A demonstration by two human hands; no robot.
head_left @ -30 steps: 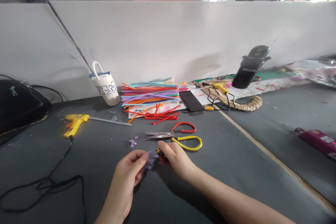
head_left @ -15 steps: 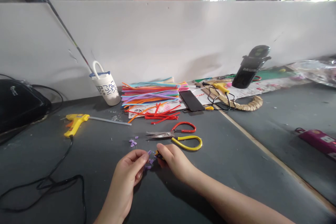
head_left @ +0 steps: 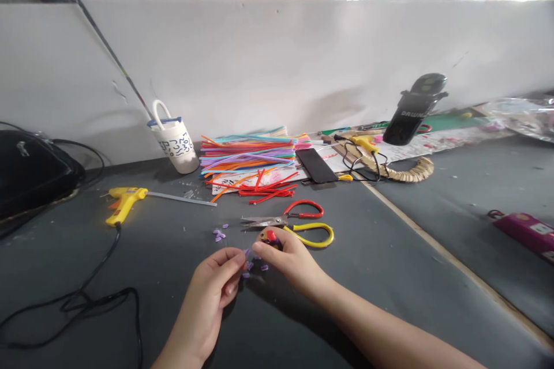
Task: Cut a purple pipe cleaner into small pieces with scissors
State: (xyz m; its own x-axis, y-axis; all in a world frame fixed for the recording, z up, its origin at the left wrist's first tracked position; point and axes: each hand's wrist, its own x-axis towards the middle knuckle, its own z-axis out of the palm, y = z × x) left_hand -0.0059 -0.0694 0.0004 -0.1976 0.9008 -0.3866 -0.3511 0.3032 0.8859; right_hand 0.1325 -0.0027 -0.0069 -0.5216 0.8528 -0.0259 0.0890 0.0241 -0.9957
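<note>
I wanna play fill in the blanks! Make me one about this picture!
1. The left hand pinches a small ____ piece.
2. The ____ hand holds a small red-topped thing.
3. The scissors have one red handle and one ____ handle.
4. In the picture, the white cup stands to the ____ of the black phone.

Missing words: purple; right; yellow; left.
</note>
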